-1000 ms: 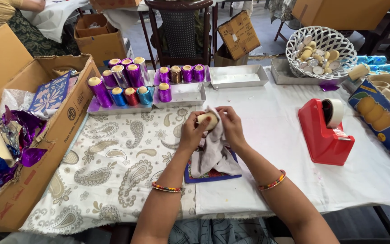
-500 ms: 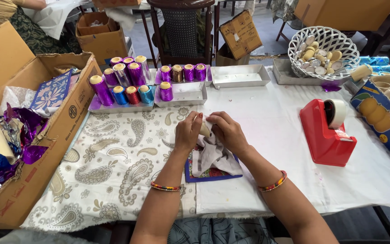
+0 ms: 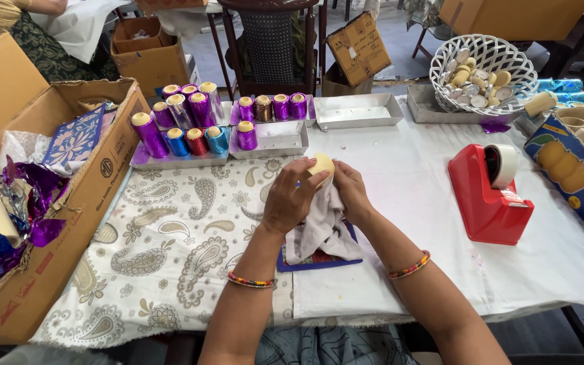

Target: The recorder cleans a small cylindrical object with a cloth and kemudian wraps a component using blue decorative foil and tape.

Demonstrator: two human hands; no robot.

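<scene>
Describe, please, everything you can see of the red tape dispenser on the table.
The tape dispenser is glossy red, plastic by the look, with a heavy wedge-shaped base. A roll of pale tape sits upright in its raised rear end. It stands on the white cloth, to the right of the right hand, and nothing else touches it.

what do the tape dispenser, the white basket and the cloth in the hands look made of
Tape dispenser: likely plastic, glossy red moulded shell. Basket: white lattice, plastic or painted weave, unclear which. Cloth: soft off-white fabric, creased and drooping between left hand and right hand.
</scene>
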